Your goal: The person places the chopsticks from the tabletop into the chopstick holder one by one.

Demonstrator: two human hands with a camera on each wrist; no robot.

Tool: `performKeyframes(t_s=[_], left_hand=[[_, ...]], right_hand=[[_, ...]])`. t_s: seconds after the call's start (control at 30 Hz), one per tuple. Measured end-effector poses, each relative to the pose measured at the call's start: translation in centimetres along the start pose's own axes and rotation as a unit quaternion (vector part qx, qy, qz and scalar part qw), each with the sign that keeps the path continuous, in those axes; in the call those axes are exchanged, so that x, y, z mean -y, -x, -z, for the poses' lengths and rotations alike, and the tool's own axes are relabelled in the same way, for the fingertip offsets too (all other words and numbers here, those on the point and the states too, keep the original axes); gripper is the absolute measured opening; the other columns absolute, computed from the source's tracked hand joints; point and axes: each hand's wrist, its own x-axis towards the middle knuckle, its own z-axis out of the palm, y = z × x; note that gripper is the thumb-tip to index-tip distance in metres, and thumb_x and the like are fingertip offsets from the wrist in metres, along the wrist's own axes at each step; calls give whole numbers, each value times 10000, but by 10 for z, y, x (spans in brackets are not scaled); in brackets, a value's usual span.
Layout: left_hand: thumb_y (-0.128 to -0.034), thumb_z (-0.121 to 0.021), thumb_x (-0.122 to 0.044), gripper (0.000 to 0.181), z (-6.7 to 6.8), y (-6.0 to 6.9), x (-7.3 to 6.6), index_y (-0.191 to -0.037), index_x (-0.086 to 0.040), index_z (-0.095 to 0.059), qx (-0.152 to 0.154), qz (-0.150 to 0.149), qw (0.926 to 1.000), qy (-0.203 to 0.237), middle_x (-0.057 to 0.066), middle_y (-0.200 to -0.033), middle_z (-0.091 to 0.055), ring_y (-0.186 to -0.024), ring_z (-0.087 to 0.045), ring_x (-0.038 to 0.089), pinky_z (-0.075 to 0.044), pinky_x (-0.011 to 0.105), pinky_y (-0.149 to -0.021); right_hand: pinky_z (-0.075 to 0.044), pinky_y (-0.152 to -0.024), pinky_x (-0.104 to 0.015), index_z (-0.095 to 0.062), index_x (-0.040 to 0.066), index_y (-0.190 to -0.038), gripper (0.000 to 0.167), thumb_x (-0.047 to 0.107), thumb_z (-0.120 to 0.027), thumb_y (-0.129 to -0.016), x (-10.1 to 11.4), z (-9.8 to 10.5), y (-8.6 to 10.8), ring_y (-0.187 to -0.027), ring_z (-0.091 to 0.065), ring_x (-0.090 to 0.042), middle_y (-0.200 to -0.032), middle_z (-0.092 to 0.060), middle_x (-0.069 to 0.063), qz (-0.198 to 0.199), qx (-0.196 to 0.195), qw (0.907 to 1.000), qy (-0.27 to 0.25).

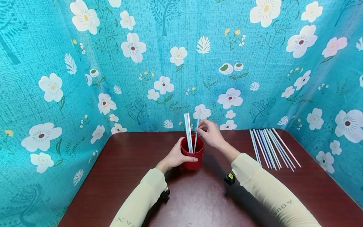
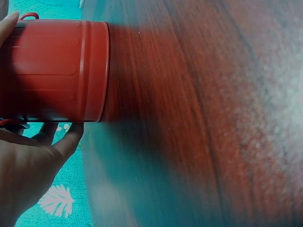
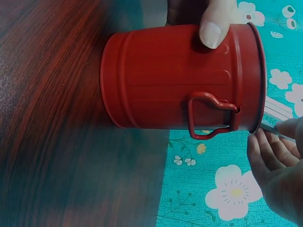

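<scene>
A red bucket (image 3: 175, 78) fills the middle of the right wrist view, its base toward the brown wood-grain table (image 3: 52, 94) and its rim toward the teal flowered cloth (image 3: 199, 179). A red loop handle (image 3: 191, 116) juts from the bucket's wall, near the rim. The left hand (image 3: 220, 19) presses its thumb against the bucket's wall, also near the rim; the rest of that hand is mostly hidden. Just beside the bucket's rim, the right hand (image 3: 279, 175) pinches a thin grey stick (image 3: 269, 128) between thumb and fingers. Pale sticks (image 3: 279, 108) protrude past the bucket's rim.
</scene>
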Motion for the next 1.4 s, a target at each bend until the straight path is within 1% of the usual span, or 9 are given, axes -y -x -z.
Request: performKeyframes(t_s=[0.17, 0.3, 0.4, 0.5, 0.67, 0.9, 1.0, 1.3, 1.4], left_hand=[[-732, -934, -252, 923, 0, 1, 1, -1465, -302, -375, 12, 28, 10000, 23, -6, -1437, -532, -1303, -488, 219, -593, 423, -880], [-736, -931, -237, 924, 0, 0, 0, -1468, -295, -370, 14, -1, 10000, 25, 22, -1456, -521, -1305, -485, 222, -594, 422, -879], [-744, -925, -232, 912, 0, 0, 0, -1468, -282, -372, 15, -42, 10000, 18, -2, -1436, -528, -1302, -488, 221, -592, 419, -882], [-755, -918, -232, 896, -1, 0, 0, -1469, -264, -376, 24, -96, 10000, 10, -27, -1411, -537, -1295, -494, 222, -587, 420, -894], [-762, -914, -233, 888, -1, 0, 0, -1469, -256, -377, 51, -95, 9999, 13, -30, -1403, -541, -1291, -494, 222, -582, 430, -904], [-772, -907, -249, 880, 0, 0, 1, -1471, -243, -372, 53, -60, 10000, -49, 8, -1423, -543, -1297, -491, 238, -574, 444, -923], [-769, -909, -244, 880, 0, -1, 1, -1466, -256, -372, 65, -65, 10000, -33, 15, -1431, -541, -1296, -492, 229, -573, 443, -924], [-745, -925, -240, 892, 0, 0, 1, -1450, -291, -381, 3, -15, 10000, -54, -54, -1397, -546, -1292, -496, 205, -583, 419, -903], [-740, -928, -242, 890, 0, 0, 2, -1445, -291, -387, -17, -18, 10000, -49, -67, -1385, -551, -1289, -500, 199, -583, 419, -904]], right_hand=[[-587, -819, -420, -654, 62, -1009, 54, 96, -686, -979, -4, -2, 0, -868, -718, -209, -936, -756, -78, 102, 42, 9993, 344], [-581, -808, -423, -669, 70, -1008, 77, 128, -702, -970, -5, -4, -1, -876, -703, -213, -942, -752, -66, -21, 165, 9986, 498], [-588, -818, -422, -673, 65, -1029, 110, 137, -717, -959, -6, -6, -2, -892, -704, -216, -960, -748, -70, -165, 318, 9977, 567], [-591, -825, -427, -672, 56, -1048, 143, 128, -738, -944, -4, -7, -3, -890, -703, -220, -960, -742, -73, -177, 440, 9963, 720], [-588, -837, -425, -689, 42, -1091, 215, 133, -778, -918, 1, -11, -1, -911, -697, -207, -978, -730, -57, 26, 684, 9921, 1047], [-584, -838, -410, -702, 89, -1102, 200, 130, -776, -921, 4, -16, 0, -911, -686, -193, -989, -733, -49, 250, 836, 9875, 1316], [-580, -841, -411, -703, 88, -1112, 203, 128, -771, -925, 3, -14, 0, -913, -687, -196, -990, -733, -50, 309, 877, 9863, 1360], [-585, -874, -446, -662, 45, -1248, 337, 152, -752, -942, 5, -3, 1, -971, -692, -245, -1090, -724, -109, 170, 999, 9852, 1380], [-584, -878, -453, -647, 37, -1268, 360, 165, -746, -946, 5, 2, 2, -982, -691, -253, -1103, -723, -116, 118, 1004, 9845, 1431]])
